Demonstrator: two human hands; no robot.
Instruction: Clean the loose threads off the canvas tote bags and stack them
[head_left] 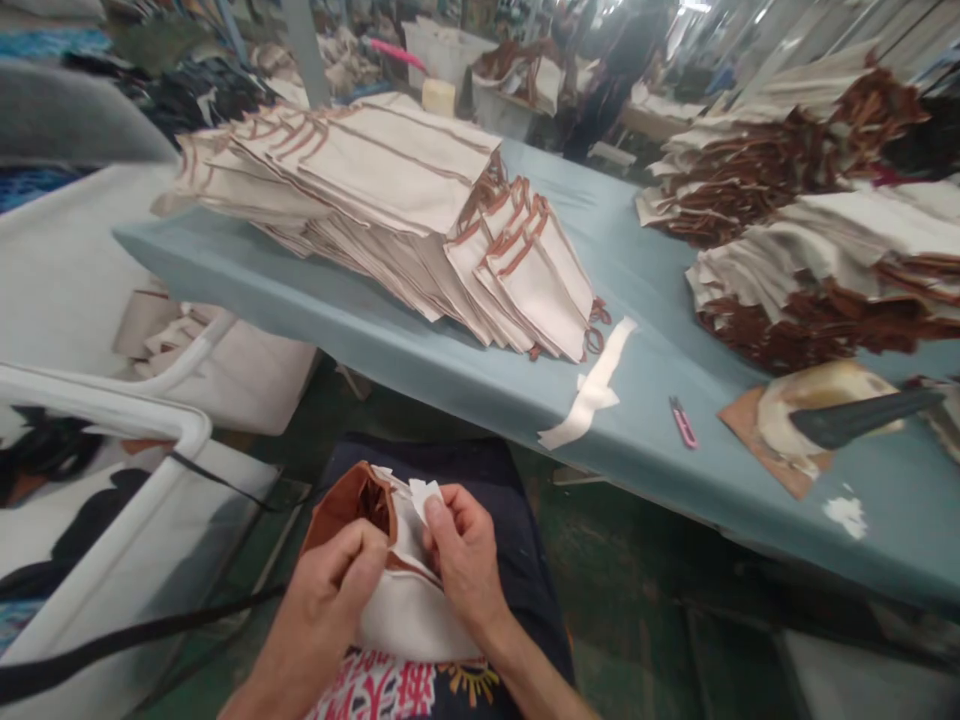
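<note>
A cream fabric bag with brown lining (420,615) rests on my lap over a dark apron. My left hand (330,590) is closed on the bag's brown-edged opening. Between the thumb and fingers of my right hand (465,550) is a small white strip (424,495), held close to the bag's rim. Part of the bag is hidden behind both hands. On the table edge ahead lie a cream fabric strip (589,395) and a pair of small pink thread snips (683,423).
Stacked cream bags (390,160) stand on the blue-covered table (480,375). More cream and brown pieces (817,270) are heaped at the right, near a tape roll (780,410) with a black handle. White bins (142,400) stand at my left.
</note>
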